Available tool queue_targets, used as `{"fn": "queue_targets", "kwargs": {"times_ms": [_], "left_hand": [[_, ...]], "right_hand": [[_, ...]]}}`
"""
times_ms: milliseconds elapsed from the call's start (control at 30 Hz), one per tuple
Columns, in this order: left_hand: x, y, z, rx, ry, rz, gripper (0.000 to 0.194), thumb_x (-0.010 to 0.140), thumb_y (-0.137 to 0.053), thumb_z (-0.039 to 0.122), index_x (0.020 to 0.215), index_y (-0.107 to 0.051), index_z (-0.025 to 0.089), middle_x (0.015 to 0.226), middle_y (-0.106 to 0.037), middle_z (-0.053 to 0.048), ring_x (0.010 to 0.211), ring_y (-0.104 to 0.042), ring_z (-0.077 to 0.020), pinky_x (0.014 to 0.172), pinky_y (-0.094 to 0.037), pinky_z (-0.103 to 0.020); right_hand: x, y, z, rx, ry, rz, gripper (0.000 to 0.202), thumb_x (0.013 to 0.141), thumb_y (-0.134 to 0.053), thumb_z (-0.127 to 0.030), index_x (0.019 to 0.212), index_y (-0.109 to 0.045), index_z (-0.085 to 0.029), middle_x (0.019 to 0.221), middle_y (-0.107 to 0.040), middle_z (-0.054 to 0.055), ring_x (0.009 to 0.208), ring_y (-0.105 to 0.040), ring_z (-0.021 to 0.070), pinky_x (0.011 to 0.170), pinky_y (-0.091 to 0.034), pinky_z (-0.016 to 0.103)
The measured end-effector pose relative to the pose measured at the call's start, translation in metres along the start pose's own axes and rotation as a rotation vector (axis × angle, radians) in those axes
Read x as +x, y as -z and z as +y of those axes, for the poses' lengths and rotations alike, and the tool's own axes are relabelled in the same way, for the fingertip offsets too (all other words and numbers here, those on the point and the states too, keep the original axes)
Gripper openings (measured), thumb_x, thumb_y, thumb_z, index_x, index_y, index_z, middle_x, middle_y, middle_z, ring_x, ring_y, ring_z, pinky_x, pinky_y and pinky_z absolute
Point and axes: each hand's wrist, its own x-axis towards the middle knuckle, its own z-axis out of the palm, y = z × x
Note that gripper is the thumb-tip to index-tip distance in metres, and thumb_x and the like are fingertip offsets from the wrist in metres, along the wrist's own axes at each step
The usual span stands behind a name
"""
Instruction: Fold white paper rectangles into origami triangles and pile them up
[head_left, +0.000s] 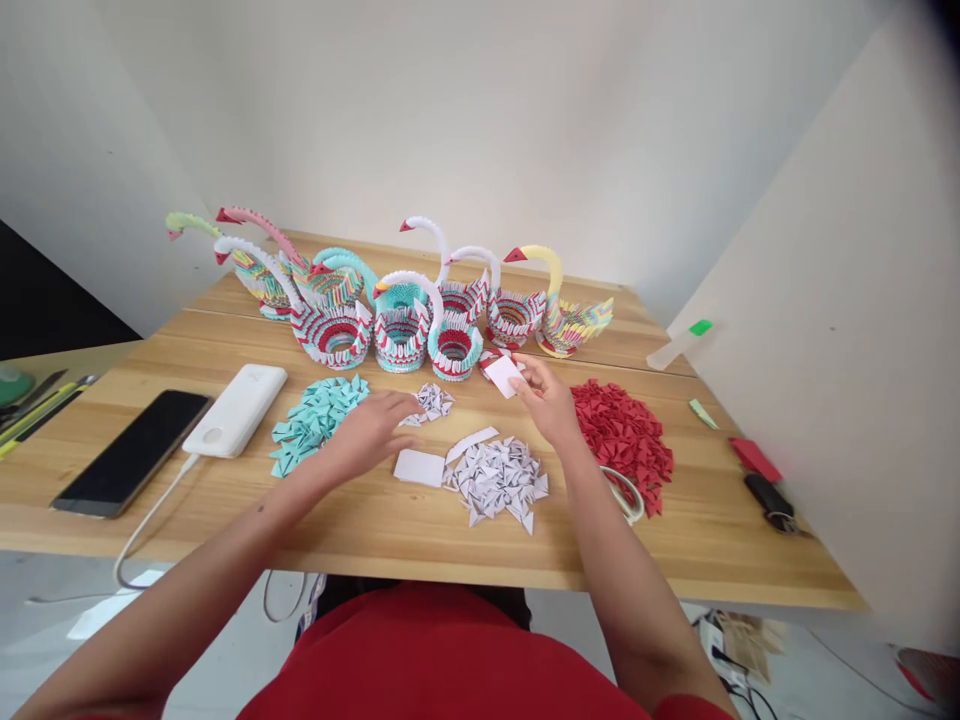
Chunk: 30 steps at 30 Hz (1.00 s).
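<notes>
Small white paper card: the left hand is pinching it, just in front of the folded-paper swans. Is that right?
No: the head view shows the small white paper card pinched in the right hand, not the left hand. It is indeed just in front of the folded-paper swans.

Bright, even, diffuse light; source out of view. Soft faint shadows on the counter (pixel 525 560), mild sheen near its far side. Wide-angle bend toward the edges, far right corner dark and smeared. Middle fairly sharp, fine paper folds a bit soft. Walls (pixel 420 120) pale, slight grey falloff.
</notes>
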Motion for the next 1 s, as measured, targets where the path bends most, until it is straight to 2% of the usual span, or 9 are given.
{"fn": "queue_targets", "kwargs": {"times_ms": [100, 267, 467, 567, 667, 767, 833, 900, 1000], "left_hand": [[0.028, -0.007, -0.011, 0.07, -0.07, -0.012, 0.034, 0.085, -0.061, 0.029, 0.116, -0.057, 0.016, 0.126, -0.057, -0.014, 0.115, -0.051, -0.0297, 0.098, -0.039, -0.045], [0.065, -0.031, -0.016, 0.077, -0.1, -0.105, 0.036, 0.082, -0.064, 0.031, 0.116, -0.06, 0.019, 0.126, -0.056, -0.014, 0.116, -0.049, -0.0299, 0.096, -0.039, -0.045], [0.065, -0.043, -0.019, 0.07, -0.144, -0.124, 0.023, 0.085, -0.057, 0.024, 0.105, -0.064, 0.016, 0.113, -0.062, -0.014, 0.105, -0.056, -0.0273, 0.09, -0.044, -0.04], [0.057, -0.041, -0.019, 0.062, -0.159, -0.136, 0.022, 0.085, -0.057, 0.023, 0.105, -0.064, 0.015, 0.114, -0.063, -0.014, 0.106, -0.058, -0.0269, 0.09, -0.045, -0.04], [0.051, -0.031, -0.019, 0.024, -0.134, -0.113, 0.028, 0.087, -0.058, 0.031, 0.111, -0.063, 0.017, 0.121, -0.062, -0.014, 0.111, -0.056, -0.0273, 0.093, -0.045, -0.043], [0.049, -0.015, -0.021, -0.051, -0.056, 0.027, 0.033, 0.091, -0.051, 0.037, 0.118, -0.059, 0.02, 0.124, -0.061, -0.011, 0.116, -0.054, -0.0246, 0.097, -0.043, -0.043], [0.051, -0.006, -0.023, -0.058, 0.001, 0.1, 0.03, 0.092, -0.049, 0.036, 0.115, -0.061, 0.02, 0.117, -0.065, -0.009, 0.111, -0.057, -0.0231, 0.095, -0.045, -0.041], [0.053, -0.001, -0.024, -0.019, -0.005, 0.091, 0.025, 0.092, -0.048, 0.032, 0.105, -0.066, 0.019, 0.104, -0.068, -0.009, 0.1, -0.061, -0.0226, 0.088, -0.047, -0.039], [0.059, -0.004, -0.021, 0.068, -0.078, -0.01, 0.021, 0.09, -0.05, 0.025, 0.092, -0.07, 0.017, 0.092, -0.07, -0.01, 0.089, -0.062, -0.0227, 0.081, -0.047, -0.037]], "right_hand": [[-0.002, 0.0, 0.01, 0.032, -0.002, 0.03, 0.045, 0.084, -0.056, -0.037, 0.125, -0.055, -0.02, 0.096, -0.071, 0.006, 0.082, -0.065, 0.0196, 0.074, -0.051, 0.033], [-0.012, -0.001, 0.017, -0.136, 0.068, 0.027, 0.035, 0.086, -0.055, -0.035, 0.117, -0.062, -0.021, 0.102, -0.072, 0.006, 0.089, -0.066, 0.0208, 0.081, -0.051, 0.035], [-0.014, 0.003, 0.017, -0.268, 0.184, 0.008, 0.031, 0.089, -0.051, -0.031, 0.116, -0.064, -0.023, 0.111, -0.07, 0.006, 0.097, -0.065, 0.0215, 0.087, -0.05, 0.037], [-0.015, 0.003, 0.014, -0.299, 0.282, -0.02, 0.03, 0.092, -0.048, -0.029, 0.115, -0.065, -0.023, 0.112, -0.07, 0.007, 0.101, -0.064, 0.0209, 0.09, -0.049, 0.036], [-0.018, 0.001, 0.01, -0.302, 0.364, -0.071, 0.03, 0.094, -0.044, -0.027, 0.116, -0.065, -0.022, 0.109, -0.07, 0.007, 0.101, -0.064, 0.0192, 0.09, -0.049, 0.034], [-0.02, 0.0, 0.008, -0.279, 0.381, -0.077, 0.031, 0.096, -0.043, -0.026, 0.118, -0.064, -0.023, 0.111, -0.07, 0.007, 0.103, -0.064, 0.018, 0.09, -0.049, 0.032], [-0.02, 0.0, 0.009, -0.276, 0.364, -0.055, 0.032, 0.096, -0.043, -0.026, 0.121, -0.062, -0.022, 0.113, -0.069, 0.007, 0.106, -0.063, 0.018, 0.093, -0.048, 0.032], [-0.02, 0.0, 0.01, -0.292, 0.345, -0.041, 0.032, 0.095, -0.044, -0.026, 0.122, -0.061, -0.021, 0.115, -0.068, 0.007, 0.108, -0.062, 0.0181, 0.094, -0.047, 0.032], [-0.019, 0.0, 0.012, -0.316, 0.365, -0.041, 0.031, 0.096, -0.044, -0.025, 0.121, -0.061, -0.021, 0.115, -0.068, 0.007, 0.108, -0.063, 0.0182, 0.093, -0.048, 0.032]]}}
